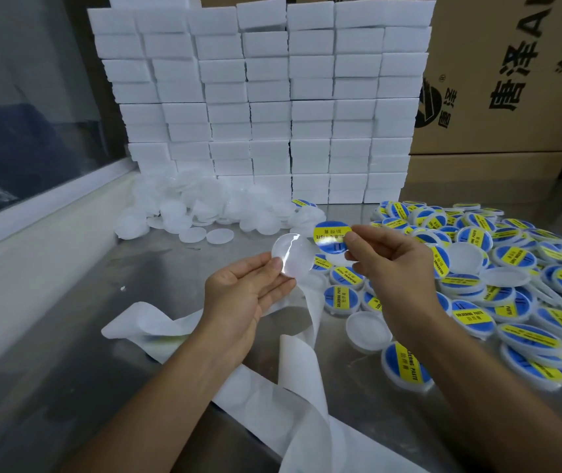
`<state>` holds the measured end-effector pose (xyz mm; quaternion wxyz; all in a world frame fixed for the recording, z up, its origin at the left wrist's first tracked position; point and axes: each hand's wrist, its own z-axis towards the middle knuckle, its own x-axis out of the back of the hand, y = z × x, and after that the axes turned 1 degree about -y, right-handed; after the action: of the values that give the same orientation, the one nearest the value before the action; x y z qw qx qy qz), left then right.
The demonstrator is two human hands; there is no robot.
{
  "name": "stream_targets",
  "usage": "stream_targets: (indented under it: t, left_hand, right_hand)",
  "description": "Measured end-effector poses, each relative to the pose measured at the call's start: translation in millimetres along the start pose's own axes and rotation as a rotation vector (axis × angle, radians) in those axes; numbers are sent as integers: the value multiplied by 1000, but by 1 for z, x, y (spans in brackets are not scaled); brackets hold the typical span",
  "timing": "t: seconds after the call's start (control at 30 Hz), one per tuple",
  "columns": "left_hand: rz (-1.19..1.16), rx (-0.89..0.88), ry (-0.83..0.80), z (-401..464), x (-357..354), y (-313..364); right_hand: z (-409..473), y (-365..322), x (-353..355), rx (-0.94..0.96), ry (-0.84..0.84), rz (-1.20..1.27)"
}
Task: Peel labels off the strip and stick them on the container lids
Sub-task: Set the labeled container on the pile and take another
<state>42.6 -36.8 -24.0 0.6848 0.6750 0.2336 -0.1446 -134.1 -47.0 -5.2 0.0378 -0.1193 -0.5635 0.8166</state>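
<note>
Where strip (307, 380) curls, labelled lids (525, 288) crowd right.

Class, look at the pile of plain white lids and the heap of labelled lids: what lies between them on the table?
In the head view, only bare steel table separates the plain lids from the labelled lids, apart from one labelled lid at the plain pile's edge.

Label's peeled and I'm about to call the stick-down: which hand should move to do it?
Probably the right hand: it pinches the peeled label just beside the bare lid. The left hand already holds that lid up facing it, so it should just steady it.
</note>
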Motion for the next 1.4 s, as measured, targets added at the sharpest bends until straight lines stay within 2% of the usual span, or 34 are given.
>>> stream_targets:
  t: [0.2,0.37,0.47,0.6,1.03,1.4]
  left_hand:
    - [12,6,5,0,-1,-1]
    - [4,8,15,1,0,0]
    - [7,7,15,1,-1,0]
    - [14,6,0,-1,-2,0]
    - [35,4,-54,-3,-2,-1]
    - [29,-6,-28,-3,-3,-1]
  right_hand:
    - [-3,-1,-4,-47,-67,8]
    - [-3,-6,-3,-9,-60,18]
    - [-4,-6,-4,-60,-113,36]
    - [-8,-2,-8,-76,-165,-37]
    - [-14,-2,-14,-39,-188,-101]
    - [-15,-1,-14,-30,-196,-143]
